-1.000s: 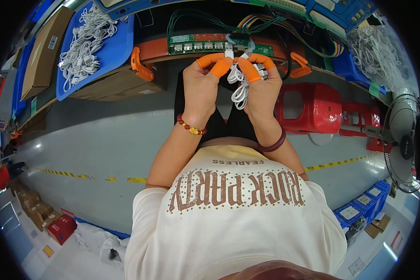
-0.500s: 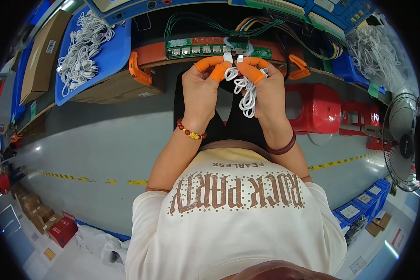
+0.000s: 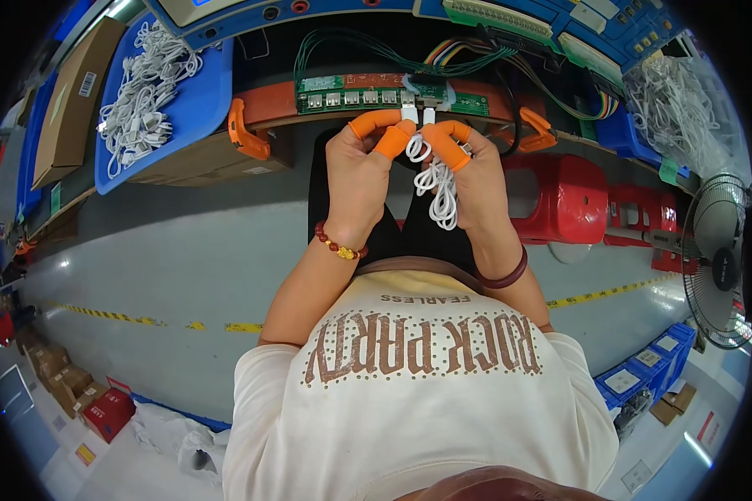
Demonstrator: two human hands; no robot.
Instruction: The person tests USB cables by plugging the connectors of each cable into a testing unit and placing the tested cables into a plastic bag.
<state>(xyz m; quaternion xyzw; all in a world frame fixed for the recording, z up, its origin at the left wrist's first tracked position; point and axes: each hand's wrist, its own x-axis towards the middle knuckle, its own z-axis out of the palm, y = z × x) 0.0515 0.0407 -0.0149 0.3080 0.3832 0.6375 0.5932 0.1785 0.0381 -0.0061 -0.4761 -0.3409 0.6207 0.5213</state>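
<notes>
Straightened since a second ago, a white plug (image 3: pixel 429 116), pinched in the right hand (image 3: pixel 480 179), points at the near edge of the circuit board (image 3: pixel 393 98). The left hand (image 3: pixel 359 175) pinches a second plug (image 3: pixel 409 115) beside it; coiled cable (image 3: pixel 444 200) hangs off the worktop's (image 3: pixel 263 73) front edge.

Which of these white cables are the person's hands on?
The looped bundle hanging between the left hand and right hand; the cables in the blue tray lie heaped, touched by neither hand.

White T-shirt (image 3: pixel 426 417) (brown lettering (image 3: pixel 426 344)); 2 bracelets (image 3: pixel 332 245); orange-sheathed fingers (image 3: pixel 395 142).
</notes>
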